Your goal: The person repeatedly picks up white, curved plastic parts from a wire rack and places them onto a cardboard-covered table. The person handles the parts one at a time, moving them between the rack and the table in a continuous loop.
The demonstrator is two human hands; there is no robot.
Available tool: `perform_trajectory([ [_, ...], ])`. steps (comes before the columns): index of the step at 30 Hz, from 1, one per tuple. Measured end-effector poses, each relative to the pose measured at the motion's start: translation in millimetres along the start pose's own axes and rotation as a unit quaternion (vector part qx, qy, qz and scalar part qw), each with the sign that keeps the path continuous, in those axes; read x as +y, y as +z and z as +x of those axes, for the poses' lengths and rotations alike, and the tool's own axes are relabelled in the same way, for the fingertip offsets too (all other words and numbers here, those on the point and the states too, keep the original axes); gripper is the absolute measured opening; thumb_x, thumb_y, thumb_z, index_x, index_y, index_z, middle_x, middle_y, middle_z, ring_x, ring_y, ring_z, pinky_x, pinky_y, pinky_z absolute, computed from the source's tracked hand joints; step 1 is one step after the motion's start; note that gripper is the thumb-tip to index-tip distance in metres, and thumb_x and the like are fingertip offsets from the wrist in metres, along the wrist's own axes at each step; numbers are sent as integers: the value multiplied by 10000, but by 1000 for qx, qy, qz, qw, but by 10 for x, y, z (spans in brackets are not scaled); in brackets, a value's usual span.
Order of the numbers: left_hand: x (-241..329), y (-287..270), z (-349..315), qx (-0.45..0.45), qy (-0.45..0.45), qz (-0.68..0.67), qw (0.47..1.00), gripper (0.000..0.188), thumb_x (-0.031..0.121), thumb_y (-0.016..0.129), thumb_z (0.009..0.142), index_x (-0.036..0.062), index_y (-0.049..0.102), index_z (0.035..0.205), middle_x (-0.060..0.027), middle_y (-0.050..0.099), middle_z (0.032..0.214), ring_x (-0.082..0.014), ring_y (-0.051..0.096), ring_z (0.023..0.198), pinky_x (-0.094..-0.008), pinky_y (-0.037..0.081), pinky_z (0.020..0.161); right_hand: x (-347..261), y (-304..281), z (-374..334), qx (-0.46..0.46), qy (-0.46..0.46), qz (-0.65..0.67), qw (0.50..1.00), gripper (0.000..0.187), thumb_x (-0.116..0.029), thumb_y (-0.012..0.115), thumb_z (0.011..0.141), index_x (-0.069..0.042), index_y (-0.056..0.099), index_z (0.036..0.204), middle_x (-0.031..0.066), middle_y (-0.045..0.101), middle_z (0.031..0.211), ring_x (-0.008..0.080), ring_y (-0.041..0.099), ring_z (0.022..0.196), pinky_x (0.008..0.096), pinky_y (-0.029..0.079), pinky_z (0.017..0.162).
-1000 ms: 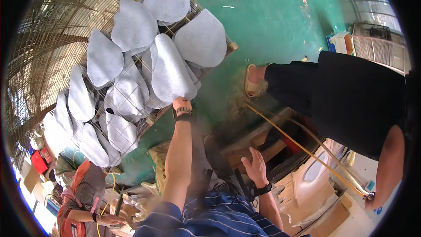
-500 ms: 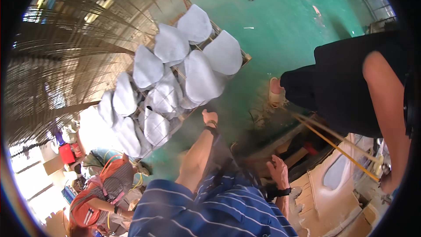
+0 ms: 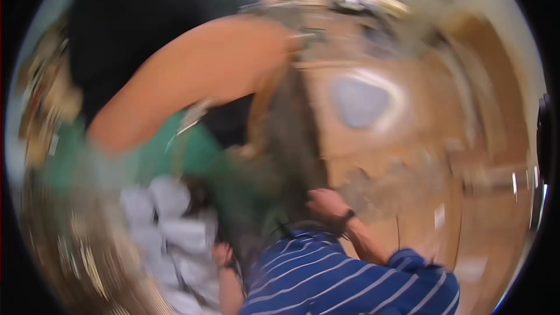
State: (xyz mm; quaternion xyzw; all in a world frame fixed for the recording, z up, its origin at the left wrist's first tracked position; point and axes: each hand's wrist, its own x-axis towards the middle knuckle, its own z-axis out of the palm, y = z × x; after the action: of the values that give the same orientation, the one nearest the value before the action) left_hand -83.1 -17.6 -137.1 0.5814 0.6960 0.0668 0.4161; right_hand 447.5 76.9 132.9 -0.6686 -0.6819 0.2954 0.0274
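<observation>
The picture is heavily smeared by motion. My left hand hangs beside a group of pale grey rounded sheet pieces at the lower left; its fingers are too blurred to read, and no thing shows in it. My right hand, with a dark band at the wrist, is near the close left edge of a tan work table. Nothing can be made out in it, and its fingers are smeared. On the far part of that table lies one flat grey rounded piece with a bright rim of light around it.
Another person in black stands ahead at the left, a bare arm reaching across toward the table. Green floor shows below that arm. Brown cardboard-like sheets stand at the far right. Blurred clutter lines the back.
My view has swung right: the table and grey piece moved from the lower right to right of centre, and the stacked grey pieces to the lower left. My right hand is now beside the table.
</observation>
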Motion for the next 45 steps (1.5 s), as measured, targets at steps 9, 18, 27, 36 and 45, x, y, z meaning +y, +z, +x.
perform_trajectory([
  [9, 903, -453, 99, -21, -413, -411, 812, 439, 292, 505, 1023, 52, 469, 1388, -146, 628, 1152, -299, 656, 949, -518, 579, 801, 700, 166, -269, 176, 138, 125, 967, 341, -349, 714, 854, -46, 687, 1008, 189, 693, 897, 399, 692, 866, 518, 557, 731],
  [18, 1657, -656, -2, -40, -266, -328, 906, 601, 84, 606, 933, 99, 402, 1498, -151, 649, 1094, -241, 687, 840, -391, 609, 651, 1909, -572, 768, 362, 268, -31, 892, 331, -376, 752, 841, -72, 693, 958, 153, 671, 866, 341, 642, 859, 464, 499, 756],
  [27, 1543, -650, -646, -37, -321, -296, 899, 557, 90, 637, 941, 46, 436, 1458, -170, 660, 1134, -279, 705, 919, -404, 630, 666, 2660, -1156, 1359, 348, 348, -140, 859, 437, -501, 838, 703, -190, 724, 988, 53, 667, 1019, 270, 598, 1044, 454, 453, 843],
  [36, 1121, -564, -793, -8, -305, -401, 864, 501, 158, 601, 958, 95, 455, 1433, -177, 629, 1171, -313, 681, 875, -458, 597, 685, 3100, -1889, 1232, 426, 361, -275, 782, 102, -195, 683, 830, -146, 737, 902, 65, 698, 925, 267, 626, 979, 444, 440, 859],
  [45, 3238, -955, -306, -100, -22, -391, 914, 396, 86, 584, 971, -26, 581, 1350, -166, 701, 1164, -220, 674, 1094, -337, 533, 968, 711, -2727, 168, 379, 189, -326, 845, 116, -177, 688, 825, -117, 719, 920, 87, 684, 901, 284, 619, 941, 431, 435, 839],
])
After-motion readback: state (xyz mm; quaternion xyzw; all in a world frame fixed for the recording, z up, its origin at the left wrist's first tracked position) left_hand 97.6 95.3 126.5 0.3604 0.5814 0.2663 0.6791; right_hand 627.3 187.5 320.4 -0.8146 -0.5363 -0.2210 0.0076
